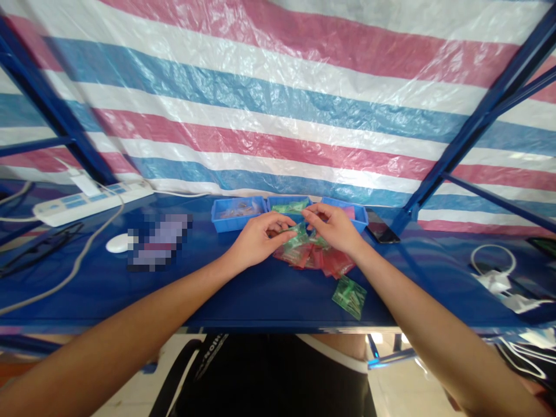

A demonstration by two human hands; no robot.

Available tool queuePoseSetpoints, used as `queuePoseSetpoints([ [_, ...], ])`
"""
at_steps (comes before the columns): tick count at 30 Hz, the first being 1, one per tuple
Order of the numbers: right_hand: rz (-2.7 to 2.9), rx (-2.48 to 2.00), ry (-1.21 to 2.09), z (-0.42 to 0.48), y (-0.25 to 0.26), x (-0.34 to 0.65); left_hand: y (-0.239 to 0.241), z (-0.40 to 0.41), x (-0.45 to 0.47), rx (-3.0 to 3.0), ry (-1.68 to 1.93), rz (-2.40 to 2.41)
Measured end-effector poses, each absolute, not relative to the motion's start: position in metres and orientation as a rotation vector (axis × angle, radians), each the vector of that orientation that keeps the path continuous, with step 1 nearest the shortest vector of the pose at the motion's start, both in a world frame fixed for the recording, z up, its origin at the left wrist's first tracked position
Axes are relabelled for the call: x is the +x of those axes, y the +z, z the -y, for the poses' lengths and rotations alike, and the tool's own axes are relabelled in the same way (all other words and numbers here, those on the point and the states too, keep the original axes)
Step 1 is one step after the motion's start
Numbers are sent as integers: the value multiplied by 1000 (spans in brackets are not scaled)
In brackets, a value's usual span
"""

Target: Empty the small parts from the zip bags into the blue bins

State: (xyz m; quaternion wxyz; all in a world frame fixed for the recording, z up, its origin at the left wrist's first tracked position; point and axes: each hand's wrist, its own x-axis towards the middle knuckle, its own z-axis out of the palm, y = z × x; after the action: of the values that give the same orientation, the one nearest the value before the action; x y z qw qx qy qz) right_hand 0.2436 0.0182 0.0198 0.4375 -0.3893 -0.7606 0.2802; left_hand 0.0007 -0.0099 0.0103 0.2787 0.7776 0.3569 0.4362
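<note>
My left hand (263, 238) is closed in a pinch on a small green plastic bag (299, 234). Close to that bag is my right hand (333, 227), its thumb and fingers pinched together; what sits between them is too small to make out. Below both hands several small red plastic bags (337, 263) lie in a loose pile. A separate green bag (350, 296) with thin, pale pieces inside rests nearer the table's front edge.
Three blue bins stand behind my hands: the left bin (218, 219) with clear packets, the middle with green bags, the right with something reddish. A phone (382, 226) lies to the right. Leftward are a white mouse (120, 243), a power strip (93, 202) and cables.
</note>
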Motion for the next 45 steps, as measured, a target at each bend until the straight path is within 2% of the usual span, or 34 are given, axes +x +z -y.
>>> queuePoseSetpoints([
  [4,1942,-774,1020,-6,24,233,9,5,-1,1950,1296,-956],
  [11,1793,-734,1224,-9,19,230,10,9,2,1902,1251,-896],
  [21,1681,-794,1195,-10,23,231,8,9,1,1960,1259,-856],
  [31,1616,-790,1444,-7,24,235,19,17,-1,2689,1243,-856],
  [45,1773,-847,1236,-2,28,235,22,22,-2,2381,1357,-1085],
])
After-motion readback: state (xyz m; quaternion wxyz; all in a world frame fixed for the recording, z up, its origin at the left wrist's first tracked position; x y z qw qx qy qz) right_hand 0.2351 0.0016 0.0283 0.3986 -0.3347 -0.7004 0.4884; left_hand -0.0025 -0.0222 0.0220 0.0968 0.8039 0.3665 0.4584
